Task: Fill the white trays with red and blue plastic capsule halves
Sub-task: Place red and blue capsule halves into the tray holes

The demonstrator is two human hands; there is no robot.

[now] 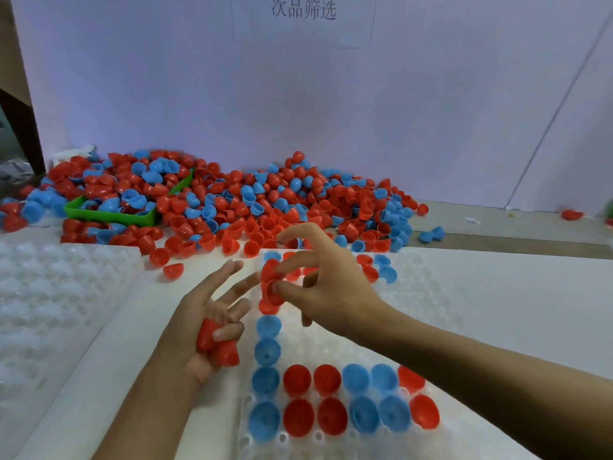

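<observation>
Nearest the camera, the white tray (464, 293) shows its dimpled, translucent moulded plastic, pocked with round wells. Along its near edge two rows of smooth, glossy capsule halves (331, 416) sit dome-up in the wells, blue and red mixed, and a single column of blue halves (267, 351) runs away along the tray's left edge toward its far left corner.

The left hand (205, 327) lies palm-up just beside that left edge, its long fingers stretched and spread while the thumb curls over two red halves (219, 346) resting in the palm; these are blunt cones, rounded tips pointing toward the wrist and the near side.

The right hand (325, 287) hovers over the tray's left column, thumb and forefinger pinching a small nested stack of red halves (270, 287), its long axis roughly upright; the other fingers are loosely fanned.

At the tray's far edge a few more red and blue halves fill wells. A second white tray (49, 293), bubbly and bare, lies to the left.

Beyond, a loose heap of red and blue halves (265, 207) spreads over the table to the back wall, half burying a green plastic bin (112, 215) at the left.
</observation>
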